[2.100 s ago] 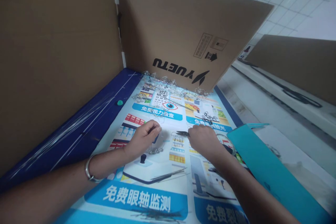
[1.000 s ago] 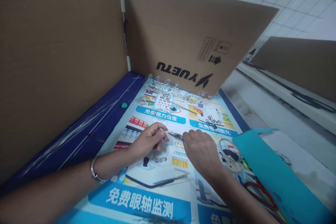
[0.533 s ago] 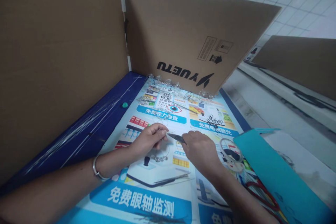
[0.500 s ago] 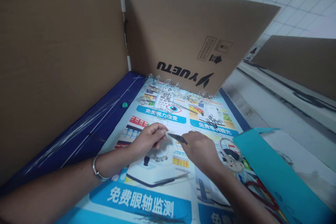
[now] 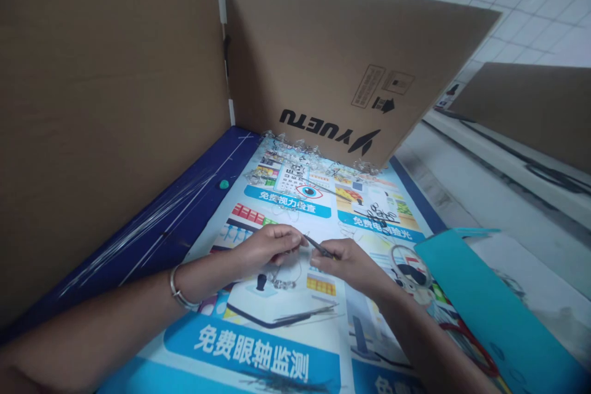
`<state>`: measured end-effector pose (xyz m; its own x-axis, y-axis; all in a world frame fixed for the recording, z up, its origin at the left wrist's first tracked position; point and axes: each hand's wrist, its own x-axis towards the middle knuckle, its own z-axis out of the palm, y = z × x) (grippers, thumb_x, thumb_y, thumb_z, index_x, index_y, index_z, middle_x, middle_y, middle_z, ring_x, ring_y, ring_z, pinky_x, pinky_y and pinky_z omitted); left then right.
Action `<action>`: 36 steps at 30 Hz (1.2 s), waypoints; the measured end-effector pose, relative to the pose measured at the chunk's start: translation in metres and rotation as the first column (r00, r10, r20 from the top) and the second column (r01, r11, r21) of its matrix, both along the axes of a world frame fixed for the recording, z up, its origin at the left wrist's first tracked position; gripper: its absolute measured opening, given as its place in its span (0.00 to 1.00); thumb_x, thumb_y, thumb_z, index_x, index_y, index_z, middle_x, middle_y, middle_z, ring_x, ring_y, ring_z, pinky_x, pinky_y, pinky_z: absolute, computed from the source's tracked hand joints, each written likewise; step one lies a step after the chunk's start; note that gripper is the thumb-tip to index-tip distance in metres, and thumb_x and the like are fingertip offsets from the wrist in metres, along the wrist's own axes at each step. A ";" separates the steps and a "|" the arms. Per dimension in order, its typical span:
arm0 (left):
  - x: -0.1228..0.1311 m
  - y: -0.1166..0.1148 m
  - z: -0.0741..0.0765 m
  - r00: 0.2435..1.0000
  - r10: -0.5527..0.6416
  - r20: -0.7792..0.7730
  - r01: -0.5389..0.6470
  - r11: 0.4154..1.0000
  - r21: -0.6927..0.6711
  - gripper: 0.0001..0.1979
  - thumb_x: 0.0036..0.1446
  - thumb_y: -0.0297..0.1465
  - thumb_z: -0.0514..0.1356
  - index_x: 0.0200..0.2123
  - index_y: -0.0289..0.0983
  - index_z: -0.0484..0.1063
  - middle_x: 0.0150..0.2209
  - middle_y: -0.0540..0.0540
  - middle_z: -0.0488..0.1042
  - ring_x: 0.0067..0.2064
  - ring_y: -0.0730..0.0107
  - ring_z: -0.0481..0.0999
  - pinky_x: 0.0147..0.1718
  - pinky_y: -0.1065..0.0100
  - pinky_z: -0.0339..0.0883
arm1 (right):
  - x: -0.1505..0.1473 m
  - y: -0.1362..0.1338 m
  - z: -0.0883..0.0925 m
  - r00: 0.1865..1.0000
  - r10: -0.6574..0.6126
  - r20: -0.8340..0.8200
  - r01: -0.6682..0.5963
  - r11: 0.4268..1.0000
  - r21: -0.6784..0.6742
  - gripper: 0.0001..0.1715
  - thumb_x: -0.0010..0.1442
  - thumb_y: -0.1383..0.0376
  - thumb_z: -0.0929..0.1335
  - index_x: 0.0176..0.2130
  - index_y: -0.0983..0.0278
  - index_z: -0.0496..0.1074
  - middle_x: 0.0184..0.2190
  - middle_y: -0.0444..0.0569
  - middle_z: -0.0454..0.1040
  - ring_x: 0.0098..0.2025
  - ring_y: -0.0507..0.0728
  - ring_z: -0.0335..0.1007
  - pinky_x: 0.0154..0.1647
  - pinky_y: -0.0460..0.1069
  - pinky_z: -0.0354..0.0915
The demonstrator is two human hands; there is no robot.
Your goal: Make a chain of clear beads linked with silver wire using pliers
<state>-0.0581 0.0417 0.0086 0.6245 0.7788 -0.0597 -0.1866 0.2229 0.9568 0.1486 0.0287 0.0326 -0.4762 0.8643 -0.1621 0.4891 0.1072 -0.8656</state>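
My left hand (image 5: 277,246), with a silver bangle (image 5: 178,289) on its wrist, pinches a thin wire near the middle of the printed sheet. A faint loop with small clear beads (image 5: 284,285) hangs just below these fingers. My right hand (image 5: 344,261) is closed round dark, pointed pliers (image 5: 318,246); the handles are mostly hidden in the palm. The tip of the pliers meets the left fingertips, and whether it grips the wire is too small to tell. Loose straight wires (image 5: 307,315) lie on the sheet nearer to me.
Clear beaded wire pieces (image 5: 305,154) lie along the base of the cardboard panel (image 5: 351,61). Black loops (image 5: 378,215) rest before it. Long thin strands (image 5: 138,228) and a green cap (image 5: 224,184) are left. A teal box (image 5: 489,295) stands right, dark wires (image 5: 281,381) in front.
The pliers have turned from showing their broad face to a narrow edge, and their tip has come to the left fingertips. The view has shifted slightly.
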 end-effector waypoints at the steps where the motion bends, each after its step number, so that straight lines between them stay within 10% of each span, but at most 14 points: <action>1: 0.000 0.000 0.001 1.000 -0.021 -0.004 0.020 1.000 -0.009 0.13 0.55 0.40 0.55 0.30 0.35 0.68 0.15 0.56 0.54 0.18 0.81 0.50 0.17 0.74 0.41 | -0.001 0.000 0.000 1.000 -0.002 0.001 0.002 1.000 0.001 0.19 0.52 0.54 0.65 0.23 0.66 0.66 0.19 0.39 0.54 0.24 0.48 0.48 0.24 0.43 0.48; 11: 0.004 0.001 -0.005 0.978 0.185 -0.096 -0.175 0.979 0.102 0.14 0.51 0.40 0.57 0.25 0.35 0.64 0.17 0.56 0.57 0.18 0.81 0.53 0.17 0.75 0.45 | -0.003 0.000 -0.004 0.997 -0.043 0.062 0.039 0.997 0.067 0.17 0.55 0.54 0.64 0.26 0.65 0.67 0.19 0.39 0.58 0.24 0.48 0.53 0.25 0.44 0.51; 17: 0.007 -0.001 0.003 0.804 0.566 -0.186 -0.428 0.766 0.480 0.10 0.54 0.34 0.54 0.23 0.35 0.66 0.23 0.52 0.63 0.26 0.75 0.63 0.27 0.73 0.57 | -0.010 -0.007 0.000 0.951 -0.161 0.264 0.077 0.950 0.303 0.14 0.59 0.58 0.59 0.30 0.63 0.67 0.26 0.43 0.66 0.30 0.52 0.61 0.30 0.46 0.56; 26: 0.012 -0.006 0.008 0.683 0.699 -0.212 -0.333 0.557 0.761 0.10 0.56 0.30 0.52 0.25 0.36 0.67 0.26 0.49 0.68 0.30 0.72 0.66 0.32 0.71 0.58 | -0.025 -0.017 0.011 0.864 -0.321 0.389 0.106 0.870 0.482 0.12 0.60 0.60 0.59 0.33 0.63 0.68 0.30 0.46 0.69 0.35 0.54 0.64 0.35 0.46 0.56; 32: 0.011 -0.006 0.005 0.691 0.699 -0.183 -0.323 0.525 0.787 0.09 0.57 0.29 0.52 0.26 0.35 0.68 0.26 0.49 0.69 0.31 0.71 0.67 0.33 0.70 0.59 | -0.017 -0.013 0.010 0.831 -0.331 0.446 0.124 0.893 0.433 0.14 0.60 0.59 0.59 0.30 0.62 0.67 0.28 0.45 0.70 0.31 0.53 0.65 0.29 0.45 0.54; 36: 0.009 -0.006 0.007 0.763 0.619 -0.184 -0.316 0.607 0.729 0.10 0.57 0.31 0.52 0.27 0.35 0.69 0.26 0.49 0.68 0.32 0.72 0.66 0.33 0.71 0.59 | -0.015 -0.012 0.008 0.818 -0.310 0.485 0.110 0.912 0.396 0.14 0.60 0.59 0.59 0.29 0.62 0.67 0.26 0.45 0.71 0.28 0.53 0.65 0.26 0.45 0.52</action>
<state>-0.0488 0.0353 0.0156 0.1967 0.8890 0.4134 0.3264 -0.4570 0.8274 0.1340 0.0168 0.0402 -0.2030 0.9791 -0.0148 0.9007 0.1807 -0.3950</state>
